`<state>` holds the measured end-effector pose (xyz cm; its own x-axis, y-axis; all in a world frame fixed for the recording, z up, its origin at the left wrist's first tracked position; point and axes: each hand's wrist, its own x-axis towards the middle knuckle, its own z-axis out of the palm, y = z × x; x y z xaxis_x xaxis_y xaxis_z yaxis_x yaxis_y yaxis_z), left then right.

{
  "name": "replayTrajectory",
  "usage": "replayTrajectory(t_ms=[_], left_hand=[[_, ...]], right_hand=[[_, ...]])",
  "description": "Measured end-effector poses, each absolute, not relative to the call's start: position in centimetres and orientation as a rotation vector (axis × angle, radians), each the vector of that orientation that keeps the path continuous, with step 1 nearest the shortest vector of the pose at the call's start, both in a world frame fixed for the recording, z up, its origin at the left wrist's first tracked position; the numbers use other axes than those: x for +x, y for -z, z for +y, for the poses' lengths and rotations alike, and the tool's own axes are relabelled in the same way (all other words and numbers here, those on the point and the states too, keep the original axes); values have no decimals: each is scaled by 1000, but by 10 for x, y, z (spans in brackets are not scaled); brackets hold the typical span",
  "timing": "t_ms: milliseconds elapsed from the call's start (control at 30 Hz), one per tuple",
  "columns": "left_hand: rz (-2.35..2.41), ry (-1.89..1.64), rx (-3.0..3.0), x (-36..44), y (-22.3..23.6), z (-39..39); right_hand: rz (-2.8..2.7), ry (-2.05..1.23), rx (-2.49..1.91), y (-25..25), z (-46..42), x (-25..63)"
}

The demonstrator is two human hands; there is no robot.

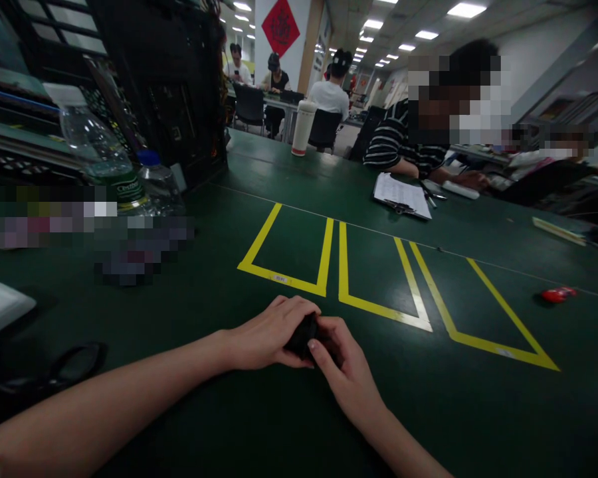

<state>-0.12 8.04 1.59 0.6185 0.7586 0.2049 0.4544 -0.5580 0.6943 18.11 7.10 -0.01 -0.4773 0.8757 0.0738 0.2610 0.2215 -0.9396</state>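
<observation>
Yellow tape outlines (379, 310) on green tabletop (478, 411) just beyond the grip; clipboard (402, 196) farther out, bottles (109, 159) off left. Left hand (279, 332) and right hand (341, 355) angle inward, fingers curled, both closed around small black object (303, 335) between them, low over the tabletop.
</observation>
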Motion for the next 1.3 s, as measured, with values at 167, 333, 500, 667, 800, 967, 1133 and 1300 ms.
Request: replayTrajectory(t_ms=[167,333,500,667,800,967,1133,1300], left_hand=[[947,-653,2249,-1,-14,81],[953,-653,2219,-1,-13,82],[974,-633,2189,-1,-14,81],[995,-615,2190,-1,-13,82],[995,-650,2240,-1,-11,87],[985,-656,2269,-2,-10,92],[977,-657,2280,-2,-11,91],[994,-640,2249,-2,-10,92]], right_hand=[[-1897,-1170,-994,4,70,183],[-1827,-1197,-985,3,70,182],[-1776,-1326,-1082,-4,71,181],[-1782,-1347,-1083,-3,73,182],[-1760,-1341,-1049,0,77,181],[-1725,-1356,-1002,1,81,179],[-1725,-1306,-980,3,79,180],[-1745,-1292,-992,3,77,180]])
